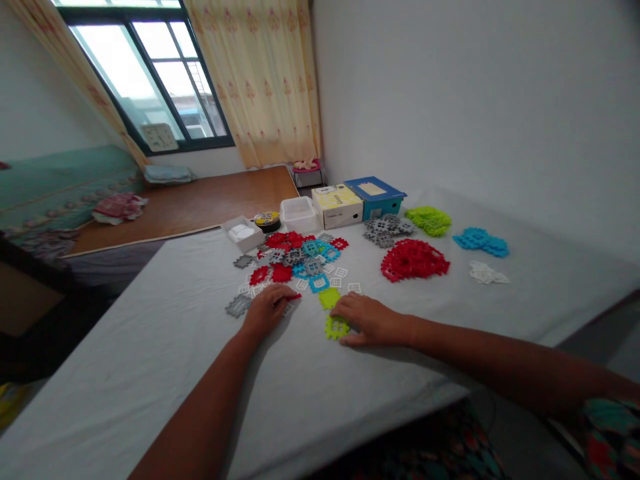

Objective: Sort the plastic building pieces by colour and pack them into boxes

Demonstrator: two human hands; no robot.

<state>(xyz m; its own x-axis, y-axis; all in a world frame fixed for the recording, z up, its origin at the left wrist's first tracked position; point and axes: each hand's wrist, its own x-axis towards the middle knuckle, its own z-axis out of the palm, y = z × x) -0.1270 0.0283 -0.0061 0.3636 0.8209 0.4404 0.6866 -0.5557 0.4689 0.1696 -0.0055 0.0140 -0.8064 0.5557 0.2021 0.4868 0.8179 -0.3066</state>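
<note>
My left hand (pixel 270 309) is closed in a pinch on a red interlocking tile (pixel 296 297), mostly hidden by the fingers. Just to its right, my right hand (pixel 370 321) grips a lime-green tile with a window grid (pixel 337 328), thumb at the lower edge and fingers at the upper. Another lime-green tile (pixel 329 298) lies just beyond those fingertips. In front of both hands spreads a mixed heap of red, grey and blue notched tiles (pixel 295 252), with small white window-frame pieces (pixel 341 273) around it. A grey tile (pixel 239 306) rests left of my left hand.
Sorted piles stand to the right: red (pixel 415 260), grey (pixel 387 230), lime-green (pixel 429 221), blue (pixel 481 241) and white (pixel 487 273). Behind are a white tray (pixel 253 239), a round tin (pixel 267 221), a clear plastic tub (pixel 299 217), a yellow-white box (pixel 337 205) and a blue box (pixel 376 195).
</note>
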